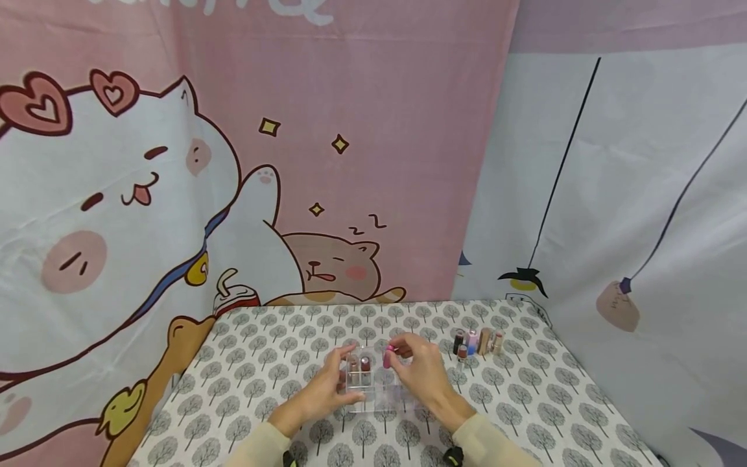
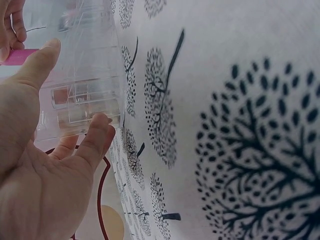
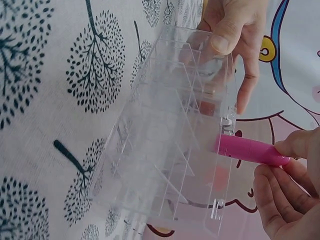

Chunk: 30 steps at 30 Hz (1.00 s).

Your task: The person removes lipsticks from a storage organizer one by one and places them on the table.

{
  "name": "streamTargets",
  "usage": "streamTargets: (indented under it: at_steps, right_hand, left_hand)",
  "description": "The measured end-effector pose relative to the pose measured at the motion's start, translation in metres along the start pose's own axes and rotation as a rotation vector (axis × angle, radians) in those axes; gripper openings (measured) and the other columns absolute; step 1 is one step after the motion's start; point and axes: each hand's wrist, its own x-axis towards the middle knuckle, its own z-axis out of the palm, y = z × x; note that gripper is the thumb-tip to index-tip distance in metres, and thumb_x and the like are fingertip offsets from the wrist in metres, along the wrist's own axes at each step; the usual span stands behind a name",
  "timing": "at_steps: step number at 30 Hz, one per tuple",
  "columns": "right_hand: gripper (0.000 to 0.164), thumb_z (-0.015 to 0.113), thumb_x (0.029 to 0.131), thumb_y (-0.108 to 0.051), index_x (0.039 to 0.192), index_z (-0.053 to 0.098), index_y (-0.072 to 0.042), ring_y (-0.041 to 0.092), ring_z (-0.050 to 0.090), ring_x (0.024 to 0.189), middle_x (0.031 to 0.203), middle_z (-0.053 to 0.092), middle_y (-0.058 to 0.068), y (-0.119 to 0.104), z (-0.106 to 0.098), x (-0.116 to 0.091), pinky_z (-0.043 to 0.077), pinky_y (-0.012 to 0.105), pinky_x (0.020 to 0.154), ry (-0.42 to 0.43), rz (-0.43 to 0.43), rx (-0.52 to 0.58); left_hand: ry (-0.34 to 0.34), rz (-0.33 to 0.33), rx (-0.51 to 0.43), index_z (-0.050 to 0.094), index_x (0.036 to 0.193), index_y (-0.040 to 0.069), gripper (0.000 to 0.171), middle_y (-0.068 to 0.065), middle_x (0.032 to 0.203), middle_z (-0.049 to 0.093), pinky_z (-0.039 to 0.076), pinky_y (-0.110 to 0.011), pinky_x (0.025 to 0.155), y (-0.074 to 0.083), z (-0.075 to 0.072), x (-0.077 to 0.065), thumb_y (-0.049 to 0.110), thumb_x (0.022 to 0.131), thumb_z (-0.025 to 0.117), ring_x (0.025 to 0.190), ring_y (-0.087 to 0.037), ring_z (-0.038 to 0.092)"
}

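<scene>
Nearest are two cream sleeves (image 1: 259, 446), with a dark wrist strap (image 1: 452, 456) at the right cuff. The left hand (image 1: 335, 384) grips the left side of a clear plastic organizer (image 1: 360, 397), its thumb and fingers spread wide apart across the box, the thumb toward the near edge and the fingers at the far side. The organizer, divided into small compartments, stands on the desk (image 1: 327, 429), which is covered with a white cloth printed with grey trees. Two lipsticks sit in its left-hand compartments: a brownish one (image 1: 353, 367) and, just beside it, a dark red one (image 1: 365, 364).

The right hand (image 1: 425, 370) pinches a bright pink lipstick tube (image 3: 250, 150) between thumb and fingertips, the gap closed down to the tube's width. The tube's lower end is at the organizer's upper edge; whether it has entered a compartment cannot be told.

Farther right, a clear tube with a red-brown part (image 1: 462, 353) stands just in front of a row: a black tube (image 1: 458, 340), a pink-to-blue tube (image 1: 471, 342), a tan tube (image 1: 484, 341) and a beige tube (image 1: 498, 344).

Behind the desk hangs a pink backdrop (image 1: 403, 136) with a white cartoon cat (image 1: 122, 172).
</scene>
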Motion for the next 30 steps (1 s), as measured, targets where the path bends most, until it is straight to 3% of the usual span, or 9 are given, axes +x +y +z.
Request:
streamTargets:
  at_steps: [5,14,21,30]
  right_hand:
    - [0.024,0.095,0.091,0.001,0.110,0.083,-0.006,0.018,0.084,0.084,0.099,0.087,0.006,0.001,-0.006,-0.002,0.074,0.030,0.077,0.031,0.002,-0.013]
    - [0.023,0.097,0.092,-0.002,0.109,0.083,-0.009,0.017,0.085,0.084,0.099,0.088,0.004,0.005,-0.017,0.001,0.075,0.030,0.079,0.048,-0.027,-0.025]
    - [0.023,0.097,0.092,-0.004,0.110,0.084,-0.010,0.013,0.083,0.085,0.100,0.087,0.003,0.008,-0.022,0.001,0.074,0.029,0.080,0.041,0.018,-0.037]
    - [0.021,0.096,0.093,-0.002,0.107,0.083,-0.011,0.013,0.083,0.084,0.096,0.087,0.001,0.019,-0.033,0.001,0.074,0.031,0.079,0.065,0.029,-0.052]
  left_hand:
    - [-0.002,-0.011,0.016,0.022,0.183,0.022,0.109,-0.024,0.166,0.044,0.064,-0.025,0.093,0.001,0.000,-0.001,0.035,0.101,0.093,0.111,-0.022,0.067]
    - [0.004,0.000,0.033,0.021,0.183,0.024,0.109,-0.020,0.162,0.047,0.059,-0.021,0.081,0.001,-0.001,0.000,0.036,0.101,0.093,0.095,-0.010,0.057]
    - [-0.005,-0.015,0.020,0.020,0.183,0.026,0.109,-0.020,0.166,0.044,0.060,-0.022,0.083,0.000,0.000,-0.002,0.037,0.102,0.093,0.097,-0.012,0.057]
    - [-0.009,0.002,0.010,0.019,0.184,0.024,0.110,-0.019,0.162,0.043,0.054,-0.020,0.075,-0.001,0.000,0.000,0.033,0.103,0.092,0.089,-0.009,0.051]
